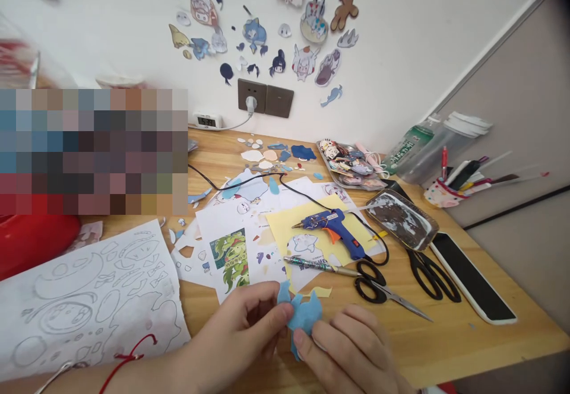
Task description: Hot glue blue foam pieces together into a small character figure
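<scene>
Pinching a light-blue cutout (308, 317), left hand (249, 323) at its left side, right hand (350, 346) at its lower right, above the desk (454, 343) near its front edge, glue gun (337, 231) beyond on yellow paper (285, 219)

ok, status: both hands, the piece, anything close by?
Left hand and right hand both pinching light-blue cutout. Cutout irregular, partly hidden by fingers. Pen, nearer scissors, blue glue gun lie beyond hands.

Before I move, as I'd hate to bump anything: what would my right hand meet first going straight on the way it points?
The blue piece, which your right hand holds; beyond it, your left hand seems next in line, though depth is hard to judge from one view.
</scene>
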Tool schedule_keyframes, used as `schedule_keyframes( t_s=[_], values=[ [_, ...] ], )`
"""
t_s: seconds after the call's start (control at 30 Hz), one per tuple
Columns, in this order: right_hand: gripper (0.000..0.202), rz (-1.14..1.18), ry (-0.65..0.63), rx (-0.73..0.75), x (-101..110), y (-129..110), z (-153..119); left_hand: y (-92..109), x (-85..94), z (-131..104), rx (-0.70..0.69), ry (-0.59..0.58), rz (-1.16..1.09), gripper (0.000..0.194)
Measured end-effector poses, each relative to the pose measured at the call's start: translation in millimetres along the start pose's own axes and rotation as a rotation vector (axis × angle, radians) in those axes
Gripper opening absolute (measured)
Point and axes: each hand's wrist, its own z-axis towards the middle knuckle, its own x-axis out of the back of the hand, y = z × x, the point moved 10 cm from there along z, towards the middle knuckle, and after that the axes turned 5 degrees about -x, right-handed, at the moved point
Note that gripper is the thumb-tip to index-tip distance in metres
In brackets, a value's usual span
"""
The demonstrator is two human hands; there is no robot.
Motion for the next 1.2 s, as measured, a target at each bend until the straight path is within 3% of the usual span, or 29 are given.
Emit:
schedule_keyframes(
  t_s=[0.07, 0.1, 0.17, 0.27, 0.33, 0.4, 0.5, 0.73, 0.83, 0.9, 0.93, 1.0, 1.07, 1.2],
  values=[
    [0.029, -0.207, 0.074, 0.208, 8, -22, 14, 3, 7.8, 5, -0.012, 0.037, -0.034, 0.035],
    [0.026, -0.294, 0.118, 0.205, 15, -20, 23, 6, 12.1, 7, -0.031, 0.054, -0.053, 0.032],
    [0.020, -0.393, 0.200, -0.028, 34, 11, 43, 13, 20.3, 12, -0.055, 0.079, -0.124, 0.025],
    [0.039, -0.511, 0.118, -0.388, 45, 76, 59, 15, 32.8, 17, -0.024, 0.131, -0.240, 0.022],
    [0.051, -0.580, -0.004, -0.531, 42, 111, 65, 11, 39.2, 20, 0.028, 0.163, -0.292, 0.022],
    [0.051, -0.573, -0.135, -0.634, 33, 136, 67, 7, 44.1, 22, 0.064, 0.189, -0.326, 0.021],
    [0.043, -0.508, -0.228, -0.692, 23, 149, 72, 4, 46.8, 24, 0.066, 0.193, -0.360, 0.017],
    [0.043, -0.470, -0.201, -0.692, 26, 153, 75, 19, 42.3, 27, -0.099, 0.101, -0.337, 0.013],
    [0.048, -0.489, 0.010, -0.665, 47, 135, 73, 31, 38.3, 25, -0.196, 0.037, -0.251, 0.009],
    [0.040, -0.315, 0.118, -0.629, 54, 112, 69, 38, 35.6, 23, -0.251, 0.002, -0.212, 0.007],
    [0.034, -0.119, 0.056, -0.621, 43, 102, 67, 40, 33.5, 22, -0.276, -0.021, -0.198, 0.007],
    [0.027, 0.355, -0.236, -0.602, 2, 71, 60, 45, 29.0, 20, -0.327, -0.067, -0.146, 0.006],
    [0.023, 0.642, -0.418, -0.634, -25, 45, 49, 48, 25.5, 17, -0.381, -0.093, -0.037, 0.006],
    [0.018, 0.835, -0.435, -0.776, -42, 46, 31, 49, 21.0, 12, -0.436, -0.097, 0.194, 0.015]
  ],
)
